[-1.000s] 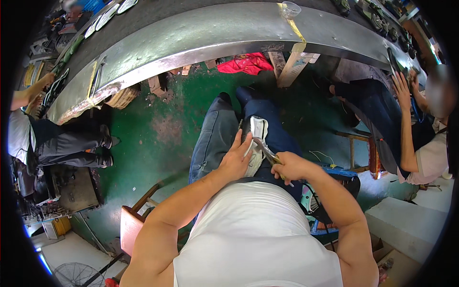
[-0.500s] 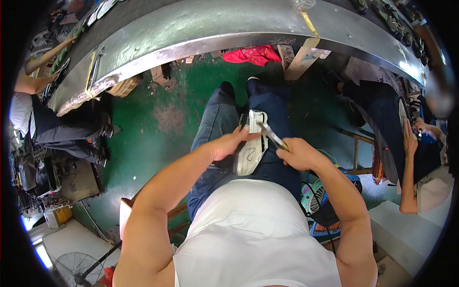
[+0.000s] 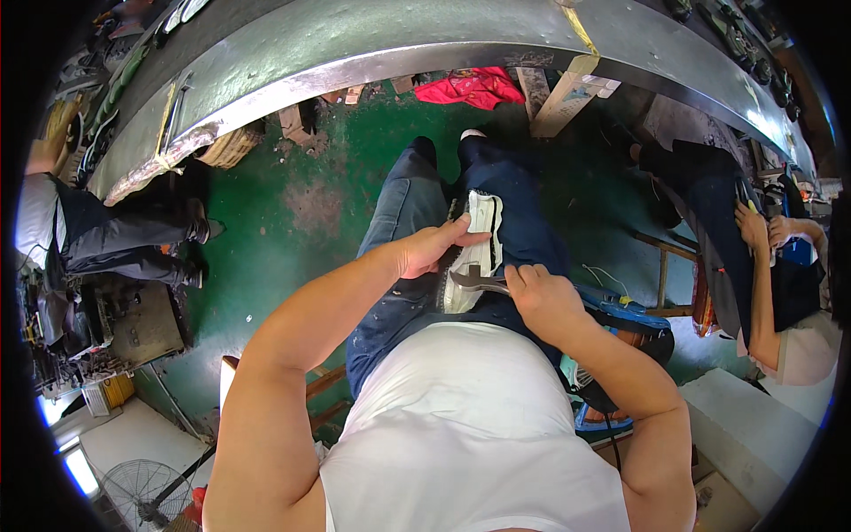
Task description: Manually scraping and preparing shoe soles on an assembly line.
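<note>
A white shoe (image 3: pixel 460 300) rests lengthwise on my lap, over my dark blue trousers. My left hand (image 3: pixel 436 247) grips it from the left side, with the thumb and a finger reaching across it. In my right hand (image 3: pixel 544 300) is a metal hammer (image 3: pixel 480 283), the fist closed round its handle. The hammer's head lies over the near half of the shoe, just below my left fingers. Whether the head touches the shoe, I cannot tell.
A long metal-edged bench (image 3: pixel 372 60) curves across the far side, with a red cloth (image 3: pixel 470 87) beneath it. Co-workers sit at left and right, one person's hand (image 3: pixel 753 229) busy at the right. A blue-framed fan (image 3: pixel 589 417) stands by my right side.
The hammer has moved nearer to me, from the far part of the shoe to its near half, and its head has turned. My left hand has shifted slightly on the shoe.
</note>
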{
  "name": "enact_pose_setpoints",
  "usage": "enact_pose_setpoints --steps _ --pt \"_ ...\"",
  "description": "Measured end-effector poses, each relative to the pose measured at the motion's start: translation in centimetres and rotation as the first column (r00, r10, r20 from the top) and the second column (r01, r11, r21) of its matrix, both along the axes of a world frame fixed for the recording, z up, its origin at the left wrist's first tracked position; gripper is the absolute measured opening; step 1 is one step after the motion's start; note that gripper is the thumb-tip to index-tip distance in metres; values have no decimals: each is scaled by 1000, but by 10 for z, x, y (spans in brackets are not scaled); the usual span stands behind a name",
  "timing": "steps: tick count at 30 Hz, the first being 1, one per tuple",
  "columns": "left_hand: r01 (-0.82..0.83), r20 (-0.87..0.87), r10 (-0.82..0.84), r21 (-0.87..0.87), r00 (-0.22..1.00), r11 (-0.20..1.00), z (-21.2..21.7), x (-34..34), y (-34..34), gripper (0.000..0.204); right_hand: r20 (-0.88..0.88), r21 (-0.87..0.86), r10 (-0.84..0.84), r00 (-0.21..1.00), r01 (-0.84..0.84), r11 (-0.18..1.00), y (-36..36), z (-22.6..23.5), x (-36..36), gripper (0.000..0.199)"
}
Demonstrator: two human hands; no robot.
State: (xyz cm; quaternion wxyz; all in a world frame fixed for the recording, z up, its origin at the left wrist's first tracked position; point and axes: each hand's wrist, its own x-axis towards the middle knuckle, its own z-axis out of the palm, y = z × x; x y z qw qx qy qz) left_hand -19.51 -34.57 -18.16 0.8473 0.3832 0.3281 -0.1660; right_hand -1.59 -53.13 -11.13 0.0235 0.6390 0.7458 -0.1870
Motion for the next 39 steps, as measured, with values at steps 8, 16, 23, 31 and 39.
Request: enact_pose_setpoints --steps 8,16,23,31,39 --pt "107 47 -120 223 992 969 18 -6 -12 66 -391 -876 -916 92 -342 340 -20 -42 44 33" --pt "-307 30 346 537 938 786 -2 -33 -87 74 -406 -862 -897 176 -399 311 -3 -24 53 35" --pt "-334 66 341 441 938 833 -4 -28 -81 70 -578 -600 -627 522 249 760 20 -23 18 41" --pt "-339 140 312 273 940 900 3 -43 -74 88 -394 -464 -373 840 168 870 19 5 -9 45" --pt "-226 149 186 318 971 921 6 -47 -69 102 -290 -500 -312 905 135 855 22 10 -20 42"
